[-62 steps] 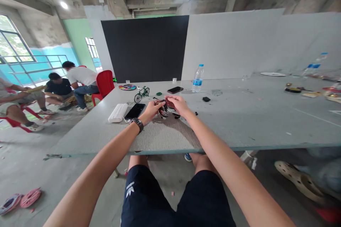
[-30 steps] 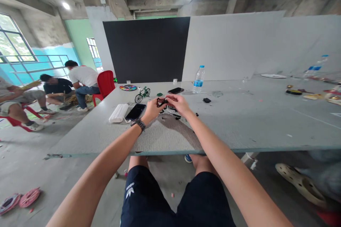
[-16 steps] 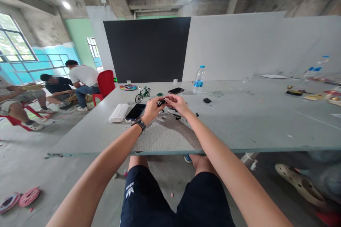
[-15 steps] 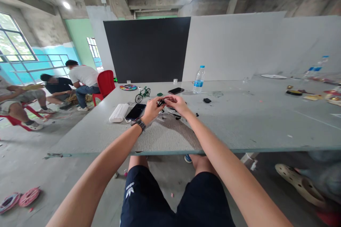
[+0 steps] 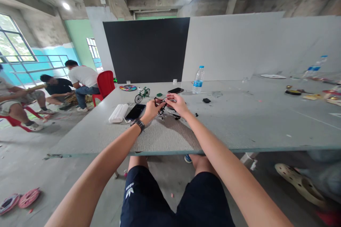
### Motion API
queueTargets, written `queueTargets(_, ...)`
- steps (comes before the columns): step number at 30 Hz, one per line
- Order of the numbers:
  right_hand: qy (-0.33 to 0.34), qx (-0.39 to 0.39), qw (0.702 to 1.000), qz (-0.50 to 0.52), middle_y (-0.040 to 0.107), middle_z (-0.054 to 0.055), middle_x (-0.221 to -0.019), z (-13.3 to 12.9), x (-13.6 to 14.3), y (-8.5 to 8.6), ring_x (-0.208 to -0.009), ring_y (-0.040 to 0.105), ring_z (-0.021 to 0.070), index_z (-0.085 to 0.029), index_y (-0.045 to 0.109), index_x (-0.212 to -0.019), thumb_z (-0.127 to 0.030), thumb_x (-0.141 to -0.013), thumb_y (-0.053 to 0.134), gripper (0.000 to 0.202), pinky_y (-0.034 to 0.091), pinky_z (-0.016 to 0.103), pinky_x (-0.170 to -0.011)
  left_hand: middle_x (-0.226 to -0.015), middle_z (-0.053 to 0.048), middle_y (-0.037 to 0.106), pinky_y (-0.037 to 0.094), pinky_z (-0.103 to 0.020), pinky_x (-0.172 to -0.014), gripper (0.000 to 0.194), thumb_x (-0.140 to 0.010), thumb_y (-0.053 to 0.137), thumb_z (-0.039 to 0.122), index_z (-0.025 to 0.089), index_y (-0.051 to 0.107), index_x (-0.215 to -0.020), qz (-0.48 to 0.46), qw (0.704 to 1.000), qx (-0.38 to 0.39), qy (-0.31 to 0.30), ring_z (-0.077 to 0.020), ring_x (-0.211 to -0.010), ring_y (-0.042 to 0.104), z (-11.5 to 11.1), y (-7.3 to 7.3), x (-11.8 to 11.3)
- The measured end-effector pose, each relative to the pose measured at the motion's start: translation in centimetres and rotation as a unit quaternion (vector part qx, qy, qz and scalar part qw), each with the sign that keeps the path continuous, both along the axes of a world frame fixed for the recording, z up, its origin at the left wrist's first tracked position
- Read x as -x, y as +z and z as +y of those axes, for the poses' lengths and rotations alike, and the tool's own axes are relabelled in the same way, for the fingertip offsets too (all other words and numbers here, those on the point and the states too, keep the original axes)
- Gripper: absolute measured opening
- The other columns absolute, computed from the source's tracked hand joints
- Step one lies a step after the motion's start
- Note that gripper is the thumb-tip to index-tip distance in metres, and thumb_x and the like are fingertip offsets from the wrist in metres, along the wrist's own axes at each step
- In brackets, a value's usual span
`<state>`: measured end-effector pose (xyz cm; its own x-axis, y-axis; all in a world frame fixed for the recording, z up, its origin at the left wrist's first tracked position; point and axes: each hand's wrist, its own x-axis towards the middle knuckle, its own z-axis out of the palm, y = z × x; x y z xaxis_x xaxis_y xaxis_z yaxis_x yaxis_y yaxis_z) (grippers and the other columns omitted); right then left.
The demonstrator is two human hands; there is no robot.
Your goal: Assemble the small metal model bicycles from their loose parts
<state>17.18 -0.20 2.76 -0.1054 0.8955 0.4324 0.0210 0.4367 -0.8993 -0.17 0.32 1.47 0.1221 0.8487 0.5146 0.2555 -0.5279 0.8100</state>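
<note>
Over the grey table (image 5: 106,138), my left hand (image 5: 152,110) has its fingers closed on a small black frame-like part (image 5: 161,105). My right hand (image 5: 178,105) meets it from the right, its fingertips pinched at the same part. Small black and silver pieces (image 5: 174,115) lie on the table under and beside my hands, partly hidden by them. A small green model bicycle (image 5: 142,95) stands just beyond my left hand. Near my left wrist, which wears a dark watch, are a dark phone (image 5: 135,112) and a white box-like object (image 5: 118,113).
Behind my hands lie another phone (image 5: 176,90) and a colourful disc (image 5: 128,88). A water bottle (image 5: 198,79) stands beyond a black object (image 5: 206,100) at right. People sit at far left near a red chair (image 5: 106,84).
The black part has turned and shows more between my hands. My right fingers have lifted slightly, and the left ones have shifted a little downward.
</note>
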Motion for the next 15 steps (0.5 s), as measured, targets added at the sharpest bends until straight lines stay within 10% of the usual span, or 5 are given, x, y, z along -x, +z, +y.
queueTargets(15, 0.012, 0.028, 0.999, -0.019, 0.071, 0.002, -0.082, 1.0, -0.2, -0.8, -0.073, 0.065, 0.0191, -0.025, 0.061, -0.117, -0.047, -0.074, 0.076, 0.05, 0.054, 0.033, -0.067, -0.084, -0.006, 0.073, 0.047, -0.021, -0.048, 0.029, -0.084, 0.072, 0.042, 0.013, 0.069, -0.084, -0.191, 0.974, 0.111, -0.049, -0.0064, -0.046, 0.055, 1.0, -0.4, -0.1)
